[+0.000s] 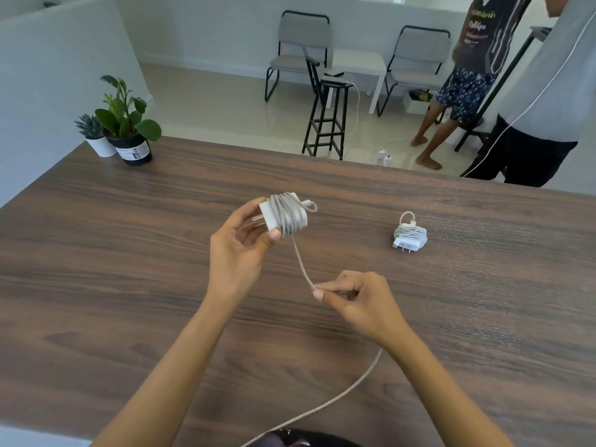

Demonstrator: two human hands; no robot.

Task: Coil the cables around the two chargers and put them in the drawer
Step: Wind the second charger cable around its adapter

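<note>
Charger [277,214]: white block, held above the wooden table [129,253] in the left hand [238,250], thumb and fingers curled round its plug end. Grey cable [300,262] is wound in many turns around the charger body, with a small loop sticking out at the far side. From the wound turns the free length of cable runs down and toward the camera to the right hand [358,304], which pinches it between thumb and forefinger, the other fingers curled in. Past that hand the cable reappears below the wrist and trails across the table to the near edge. Second charger [410,237]: lies on the table well to the right of the first, apart from both hands, its own white cable already wrapped round it, plug prongs pointing toward the camera, a short loop standing up at the back. Far left corner of the table: two potted plants [124,124] side by side. Beyond the table: a black stool [327,117], two grey chairs [300,53], and two people standing at the right.
</note>
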